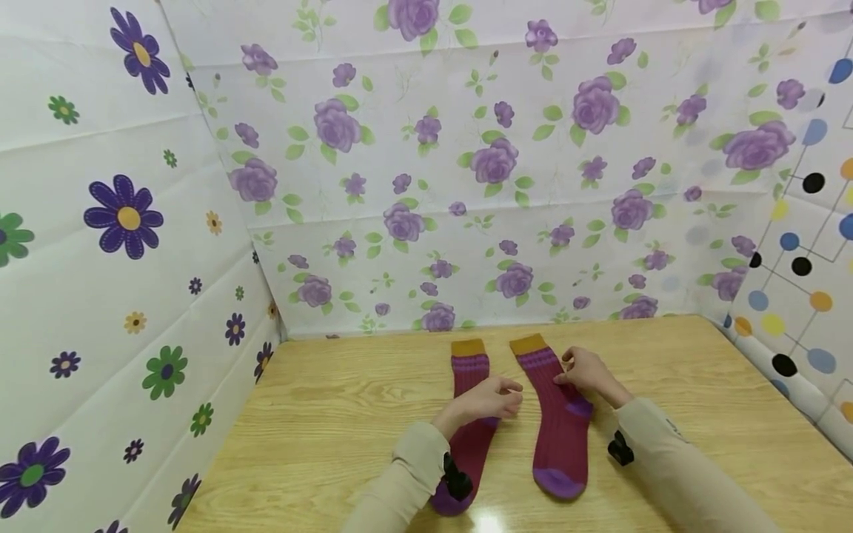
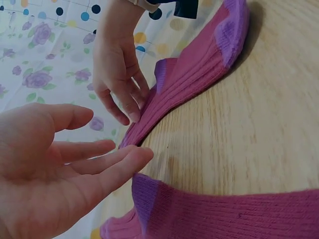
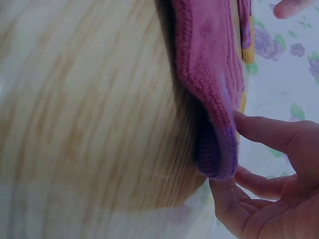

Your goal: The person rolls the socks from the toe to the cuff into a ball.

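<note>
Two maroon ribbed socks with purple heels and toes and mustard cuffs lie flat, side by side. Over the left sock [image 1: 469,451] hovers my left hand [image 1: 485,400], its fingers loosely extended and holding nothing; it hides part of that sock's middle. In the left wrist view the left hand [image 2: 65,164] shows spread fingers above the purple heel [image 2: 147,199]. My right hand [image 1: 589,372] is at the outer edge of the right sock [image 1: 560,437], above its heel. Its loosely bent fingers [image 2: 124,102] are at the sock's leg; whether they press the fabric I cannot tell.
The socks lie on a light wooden table [image 1: 333,414]. Behind it hangs a white sheet with purple roses [image 1: 493,159]. A flower-printed sheet [image 1: 126,311] stands at the left, a dotted one [image 1: 800,296] at the right. Each wrist carries a small black device [image 1: 620,448].
</note>
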`<act>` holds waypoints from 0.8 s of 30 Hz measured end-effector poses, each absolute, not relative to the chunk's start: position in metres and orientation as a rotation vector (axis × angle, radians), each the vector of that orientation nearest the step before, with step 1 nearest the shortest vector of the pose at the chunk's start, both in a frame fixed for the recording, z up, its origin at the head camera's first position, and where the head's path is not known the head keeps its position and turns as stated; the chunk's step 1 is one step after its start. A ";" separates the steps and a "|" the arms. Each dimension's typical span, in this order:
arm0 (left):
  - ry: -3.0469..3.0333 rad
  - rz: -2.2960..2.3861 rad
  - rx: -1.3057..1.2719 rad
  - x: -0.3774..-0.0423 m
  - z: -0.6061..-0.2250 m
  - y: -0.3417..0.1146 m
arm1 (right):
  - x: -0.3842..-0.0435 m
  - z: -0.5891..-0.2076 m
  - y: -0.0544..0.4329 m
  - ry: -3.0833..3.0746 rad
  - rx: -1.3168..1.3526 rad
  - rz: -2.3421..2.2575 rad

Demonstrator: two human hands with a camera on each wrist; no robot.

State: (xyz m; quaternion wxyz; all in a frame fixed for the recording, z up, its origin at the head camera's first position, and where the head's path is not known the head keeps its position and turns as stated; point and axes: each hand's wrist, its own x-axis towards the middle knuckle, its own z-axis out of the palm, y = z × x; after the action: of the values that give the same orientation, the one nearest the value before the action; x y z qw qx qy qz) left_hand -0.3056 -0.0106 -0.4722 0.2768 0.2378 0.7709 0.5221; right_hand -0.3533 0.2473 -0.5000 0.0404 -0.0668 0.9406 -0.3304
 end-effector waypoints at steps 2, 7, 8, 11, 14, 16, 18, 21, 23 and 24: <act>2.064 1.404 0.627 -0.305 -0.473 -0.009 | -0.354 -0.500 0.247 2.883 -0.188 -1.006; 2.027 1.416 0.584 -0.303 -0.475 -0.004 | -0.356 -0.501 0.245 2.887 -0.170 -0.989; 2.022 1.410 0.576 -0.302 -0.475 -0.003 | -0.356 -0.501 0.244 2.886 -0.172 -0.993; 2.006 1.397 0.564 -0.300 -0.475 0.003 | -0.357 -0.502 0.241 2.877 -0.175 -1.015; 1.948 1.424 0.521 -0.296 -0.475 0.007 | -0.357 -0.504 0.239 2.851 -0.167 -1.075; 1.902 1.448 0.488 -0.294 -0.474 0.010 | -0.358 -0.506 0.238 2.837 -0.174 -1.125; 1.853 1.480 0.450 -0.293 -0.475 0.012 | -0.358 -0.507 0.237 2.828 -0.187 -1.174; 1.821 1.502 0.416 -0.293 -0.478 0.015 | -0.358 -0.509 0.237 2.808 -0.211 -1.229; 1.810 1.517 0.387 -0.293 -0.479 0.017 | -0.359 -0.510 0.237 2.772 -0.197 -1.271; 1.807 1.525 0.368 -0.293 -0.478 0.018 | -0.359 -0.510 0.237 2.749 -0.194 -1.294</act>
State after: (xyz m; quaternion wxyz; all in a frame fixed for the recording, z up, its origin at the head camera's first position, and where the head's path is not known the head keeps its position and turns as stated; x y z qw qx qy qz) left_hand -0.2925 0.0180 -0.4782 0.3655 0.1431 0.7028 0.5933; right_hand -0.3592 0.2374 -0.5101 0.0484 -0.0635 0.9019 -0.4245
